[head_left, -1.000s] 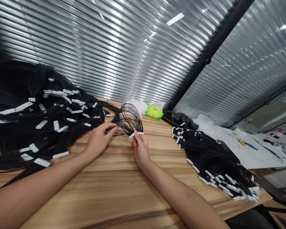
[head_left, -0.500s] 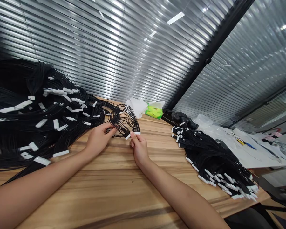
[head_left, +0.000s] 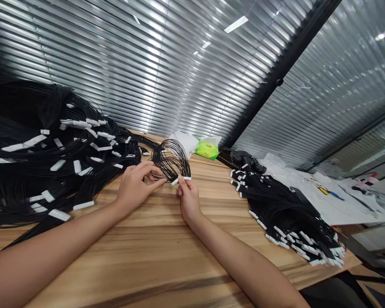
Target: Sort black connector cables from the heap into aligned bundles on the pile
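Observation:
A black wire harness (head_left: 179,155) curves in a loop above the table, its white connectors at the near end. My right hand (head_left: 189,199) pinches one white connector (head_left: 186,178) between thumb and fingers; a second white connector (head_left: 175,182) sits just left of the fingertips. At the left side of the loop is my left hand (head_left: 135,183), thumb and fingers apart, tips close to the wires. Whether those tips touch a wire is hard to see. Behind the left hand lies a large heap of black wire harnesses (head_left: 25,111) with white connectors.
Another pile of harnesses (head_left: 285,209) lies on the right of the wooden table (head_left: 141,265). Behind stand a green tissue pack (head_left: 207,149) and white paper (head_left: 186,142). A white table (head_left: 327,209) at right holds a yellow-and-blue tool (head_left: 330,193). Blinds (head_left: 122,55) line the back.
My left hand has shifted slightly right and its fingers have spread from the wires. My right hand keeps its pinch on the connector, nearly in place.

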The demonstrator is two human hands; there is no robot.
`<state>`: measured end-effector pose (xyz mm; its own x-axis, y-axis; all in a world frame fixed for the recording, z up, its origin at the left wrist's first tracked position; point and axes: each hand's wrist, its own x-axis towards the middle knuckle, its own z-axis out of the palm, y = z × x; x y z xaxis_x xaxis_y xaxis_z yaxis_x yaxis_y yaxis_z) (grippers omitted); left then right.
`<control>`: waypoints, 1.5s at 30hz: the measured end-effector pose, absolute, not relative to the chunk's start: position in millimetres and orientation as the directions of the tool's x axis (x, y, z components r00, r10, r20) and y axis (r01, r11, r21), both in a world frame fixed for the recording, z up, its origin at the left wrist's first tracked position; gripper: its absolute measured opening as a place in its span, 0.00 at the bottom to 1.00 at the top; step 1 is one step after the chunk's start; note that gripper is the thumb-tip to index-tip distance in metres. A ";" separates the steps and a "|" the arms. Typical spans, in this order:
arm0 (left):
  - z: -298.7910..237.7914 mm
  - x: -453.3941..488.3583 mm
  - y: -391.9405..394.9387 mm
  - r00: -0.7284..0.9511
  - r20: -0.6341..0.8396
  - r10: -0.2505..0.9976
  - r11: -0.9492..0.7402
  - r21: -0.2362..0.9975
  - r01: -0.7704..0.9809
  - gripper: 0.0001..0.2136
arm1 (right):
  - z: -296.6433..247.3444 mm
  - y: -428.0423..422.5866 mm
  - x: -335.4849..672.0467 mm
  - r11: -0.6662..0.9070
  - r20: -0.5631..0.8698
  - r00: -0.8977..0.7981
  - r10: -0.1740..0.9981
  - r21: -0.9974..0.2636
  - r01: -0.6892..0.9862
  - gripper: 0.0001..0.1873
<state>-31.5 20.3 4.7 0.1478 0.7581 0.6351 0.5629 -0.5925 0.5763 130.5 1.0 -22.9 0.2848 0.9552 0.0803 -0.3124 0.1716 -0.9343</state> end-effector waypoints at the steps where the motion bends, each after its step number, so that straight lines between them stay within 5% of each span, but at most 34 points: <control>1: 5.2 -31.5 19.2 0.157 0.645 0.748 -0.595 0.548 0.588 0.09 | -22.8 0.8 130.4 0.172 0.081 0.283 0.956 -0.934 -0.313 0.18; 15: 4.7 -35.9 22.9 0.083 0.701 0.708 -0.502 0.417 0.758 0.07 | -23.7 1.7 130.1 0.155 0.078 0.288 0.954 -0.954 -0.256 0.20; 24: 4.7 -34.7 17.1 0.303 0.714 0.632 -0.641 0.261 0.722 0.08 | -21.9 0.4 129.7 0.142 0.082 0.272 0.959 -0.968 -0.208 0.21; 45: 5.1 -31.8 18.5 0.390 0.624 0.677 -0.672 0.309 0.673 0.09 | -20.4 -1.6 130.5 0.142 0.098 0.262 0.960 -0.978 -0.153 0.21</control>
<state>-31.8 18.5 5.1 0.3897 0.6769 0.6245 0.6728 -0.6723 0.3089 130.5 -1.6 -20.4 0.2619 0.9601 0.0983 -0.1533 0.1420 -0.9779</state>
